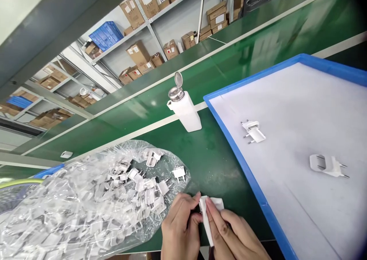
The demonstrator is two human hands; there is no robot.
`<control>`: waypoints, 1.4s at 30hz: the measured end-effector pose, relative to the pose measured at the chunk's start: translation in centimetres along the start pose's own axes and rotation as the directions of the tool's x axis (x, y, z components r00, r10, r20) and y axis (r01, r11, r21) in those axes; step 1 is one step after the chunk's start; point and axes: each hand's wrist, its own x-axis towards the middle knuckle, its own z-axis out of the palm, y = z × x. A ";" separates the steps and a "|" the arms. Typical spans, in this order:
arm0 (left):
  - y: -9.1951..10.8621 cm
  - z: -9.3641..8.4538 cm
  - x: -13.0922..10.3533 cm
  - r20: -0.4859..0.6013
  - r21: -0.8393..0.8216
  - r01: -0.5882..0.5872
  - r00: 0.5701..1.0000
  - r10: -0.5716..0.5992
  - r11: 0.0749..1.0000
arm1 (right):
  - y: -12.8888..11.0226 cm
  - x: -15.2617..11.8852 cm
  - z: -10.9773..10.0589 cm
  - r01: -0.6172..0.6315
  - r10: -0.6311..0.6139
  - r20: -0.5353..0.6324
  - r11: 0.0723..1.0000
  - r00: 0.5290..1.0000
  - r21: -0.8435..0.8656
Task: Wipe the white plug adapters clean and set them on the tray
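At the near edge of the green table, my left hand (181, 223) is closed in a pinch on a small piece, probably a white plug, that is mostly hidden between fingers and cloth. My right hand (231, 229) is closed on a folded white cloth (218, 204) and presses it against that piece. To the left lies a clear plastic bag (94, 199) full of white two-pin plugs. One plug (179, 172) rests near the bag's opening, just beyond my left hand. On the right, a plug (255, 132) and another plug (328, 165) lie apart on a white, blue-rimmed tray (243, 168).
A white pump bottle (186, 111) with its metal lid flipped up stands beyond my hands. A small white piece (66, 154) lies at the far left. Behind the green table (220, 164) are shelves with cardboard boxes (138, 53) and a blue crate (106, 36).
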 end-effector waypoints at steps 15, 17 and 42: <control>-0.6 -0.5 -0.2 0.085 0.069 -0.081 0.994 0.075 0.994 | -0.3 -1.4 0.1 0.027 -0.032 -0.042 0.992 0.999 -0.123; -0.6 -0.5 -0.3 0.098 0.063 -0.060 0.994 0.054 0.996 | -0.1 -1.6 -0.1 0.057 -0.060 -0.029 0.994 0.998 -0.098; 2.2 -1.0 -2.5 0.003 -0.247 0.067 0.998 -0.069 0.967 | 0.3 3.9 -4.8 -0.452 0.335 0.304 0.685 0.892 0.571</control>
